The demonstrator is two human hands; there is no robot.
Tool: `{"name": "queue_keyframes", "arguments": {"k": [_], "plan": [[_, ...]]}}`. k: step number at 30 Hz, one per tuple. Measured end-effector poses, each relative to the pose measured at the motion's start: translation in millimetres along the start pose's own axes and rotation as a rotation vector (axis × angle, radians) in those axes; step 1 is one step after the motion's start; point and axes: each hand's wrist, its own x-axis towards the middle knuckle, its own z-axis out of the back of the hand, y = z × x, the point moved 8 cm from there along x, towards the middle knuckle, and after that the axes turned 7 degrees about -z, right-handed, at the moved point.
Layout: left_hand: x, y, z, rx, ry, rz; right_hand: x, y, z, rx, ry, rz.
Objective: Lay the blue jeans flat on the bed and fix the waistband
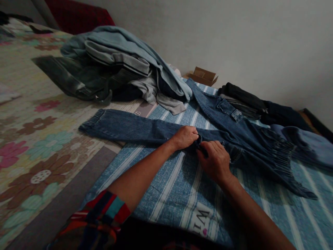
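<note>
A pair of blue denim jeans lies spread over the bed, its gathered waistband at the right. One leg stretches left to an elastic cuff, and the other runs toward the back. My left hand is closed on the denim at the near leg's edge. Close beside it, my right hand pinches the same leg near its side pocket, with a bit of fabric bunched up between the two hands. The fingertips of my right hand are partly in shadow.
Piled clothes in light blue, grey and dark green lie at the back left. Dark folded clothes are stacked at the back right, by a pale blue garment. An open cardboard box stands near the wall. Striped blue sheet meets floral bedding.
</note>
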Motion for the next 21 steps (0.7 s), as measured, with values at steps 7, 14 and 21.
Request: {"name": "queue_keyframes", "arguments": {"k": [7, 14, 21], "plan": [[0, 4, -0.7, -0.001, 0.000, 0.011, 2, -3, -1, 0.008, -0.031, -0.054], [1, 9, -3.9, -0.023, 0.007, 0.024, -1, -1, -1, 0.005, 0.021, 0.023], [1, 11, -6.4, -0.043, 0.025, 0.027, 6, 1, -11, -0.083, 0.369, 0.093]]}}
